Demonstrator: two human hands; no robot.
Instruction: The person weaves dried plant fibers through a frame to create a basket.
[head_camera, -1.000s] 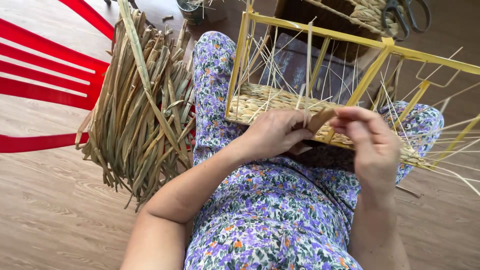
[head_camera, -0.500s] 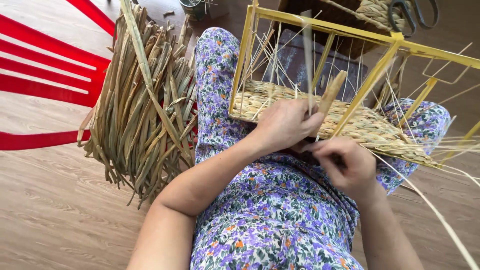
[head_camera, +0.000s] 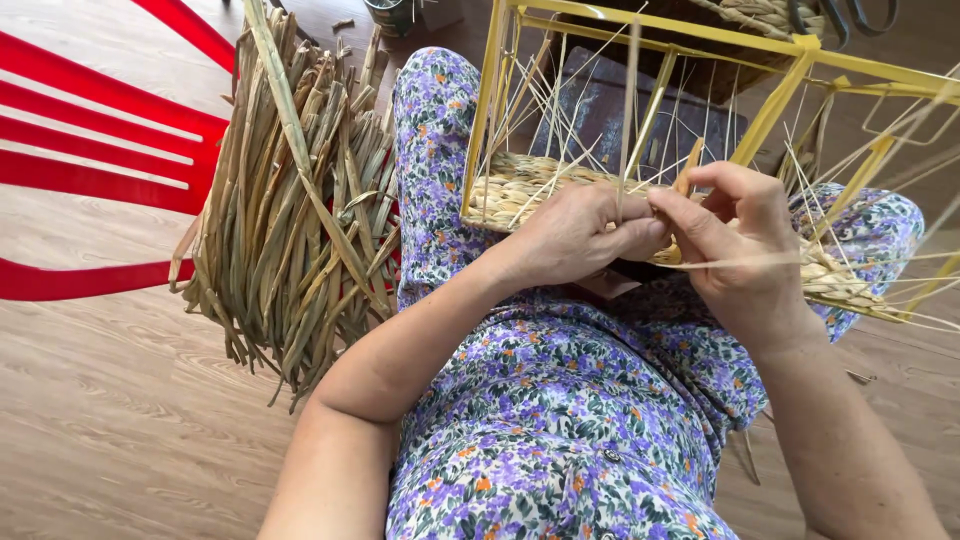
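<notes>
Her left hand (head_camera: 575, 235) and right hand (head_camera: 740, 250) both pinch thin straw strands (head_camera: 628, 110) over the half-woven basket (head_camera: 520, 185). It sits inside a yellow frame (head_camera: 490, 100) on her lap.

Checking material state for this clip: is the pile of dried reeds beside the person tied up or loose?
Loose: the dried reeds fan out unevenly, and no tie shows in this view.

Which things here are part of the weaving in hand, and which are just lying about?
In use: left hand and right hand, pinching a thin straw strand; yellow frame; woven straw base on the lap.

Lying about: bundle of dried reeds; red chair; scissors, top right.
</notes>
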